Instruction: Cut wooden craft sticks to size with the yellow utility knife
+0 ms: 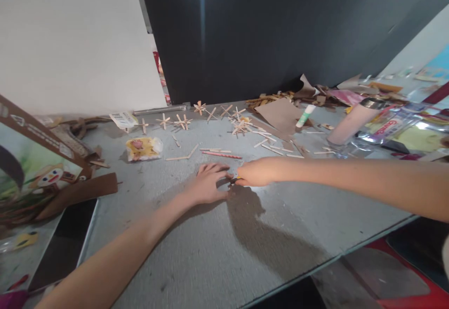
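Dark tool [236, 181], yellow bit on it, is well l. of the tumbler [351, 124], in R hand's [257, 171] closed fingers. Clear plastic pack [389, 129], r. of tumbler: contents unclear. Tumbler's lidded, contents hidden. L hand [210, 185], further l. of tumbler: thumb/fingers part-spread by tool; can't tell if gripping. Yellow packet [143, 149], far l. of tumbler: contents hidden.

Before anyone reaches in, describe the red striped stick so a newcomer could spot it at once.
On the gray table, find the person's left hand. Just beyond it, a thin red striped stick lies roughly crosswise, close to plain pale sticks. Its red striping sets it apart from them.
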### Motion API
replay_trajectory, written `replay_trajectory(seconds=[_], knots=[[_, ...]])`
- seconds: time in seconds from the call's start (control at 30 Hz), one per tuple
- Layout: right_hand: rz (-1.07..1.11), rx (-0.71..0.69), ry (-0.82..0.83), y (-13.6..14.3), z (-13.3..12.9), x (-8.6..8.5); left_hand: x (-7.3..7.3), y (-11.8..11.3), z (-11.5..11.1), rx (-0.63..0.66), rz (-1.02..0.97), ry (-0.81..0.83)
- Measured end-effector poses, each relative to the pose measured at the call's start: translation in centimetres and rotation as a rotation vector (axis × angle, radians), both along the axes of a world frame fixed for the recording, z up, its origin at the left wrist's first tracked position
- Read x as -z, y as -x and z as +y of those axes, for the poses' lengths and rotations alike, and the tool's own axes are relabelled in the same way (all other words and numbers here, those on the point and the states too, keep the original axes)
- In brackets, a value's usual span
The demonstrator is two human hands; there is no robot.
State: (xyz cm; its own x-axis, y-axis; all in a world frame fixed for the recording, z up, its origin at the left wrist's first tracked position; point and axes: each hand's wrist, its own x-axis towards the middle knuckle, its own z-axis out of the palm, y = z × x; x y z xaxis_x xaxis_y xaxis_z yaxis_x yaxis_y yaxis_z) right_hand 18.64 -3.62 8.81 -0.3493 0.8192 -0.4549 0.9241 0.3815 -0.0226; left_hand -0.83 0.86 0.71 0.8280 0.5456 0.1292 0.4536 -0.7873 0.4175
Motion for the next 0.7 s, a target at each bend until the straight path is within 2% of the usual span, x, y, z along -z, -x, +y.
replay_trajectory(seconds=[0.1, 0.27, 0.37, 0.53, 0.63, 0.7], knots=[[-0.018, 0.025, 0.047, -0.7, -1.0, 0.1, -0.3, 0.0, -0.1, -0.008, 0.01, 0.008], [0.012, 0.007, -0.106, -0.7, -2.0, 0.7, -0.6, 0.2, -0.3, -0.023, 0.016, 0.033], [0.065, 0.069, -0.164, -0.7, -2.2, 0.7, -0.7, 0.3, -0.4, -0.023, -0.003, 0.042], [0.453, 0.299, -0.178, -1.4, -2.8, 1.5, -0.6, 0.1, -0.3, -0.071, -0.067, 0.109], [0.712, 0.431, -0.086, -1.7, -3.2, 2.9, -0.4, 0.1, -0.5, -0.104, -0.152, 0.179], [0.892, 0.488, -0.055, -1.7, -3.5, 4.0, -0.2, 0.1, -0.8, -0.111, -0.219, 0.298]])
